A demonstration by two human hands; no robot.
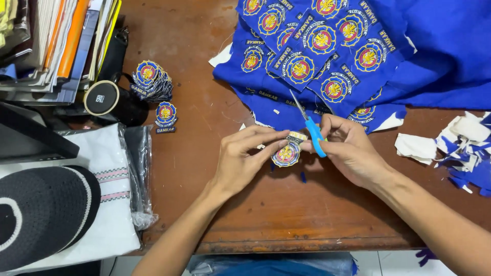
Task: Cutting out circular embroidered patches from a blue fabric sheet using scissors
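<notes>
A worn brown wooden table [204,168] lies under my hands, and its front edge runs just below my wrists. My left hand [245,158] pinches a round embroidered patch in blue, yellow and red [287,154] between thumb and fingertips, closed on its left rim. My right hand [350,151] is closed around small scissors with blue handles [313,134], and the thin blades point away from me, just above the patch.

Beyond my fingers lies a big sheet of blue cloth [440,46] with many of the same emblems sewn on it, not yet cut free. Far to the left of my left hand a small pile of finished cut patches [151,82] stands, with one single patch [165,113] below it. Right of my right hand there is a heap of blue and white cloth scraps [468,148]. So I judge that some pieces are done and a large part is left.

At the far left are a stack of papers and folders [61,41], a folded white garment in a plastic bag [110,204] and a black knitted cap [43,214].
</notes>
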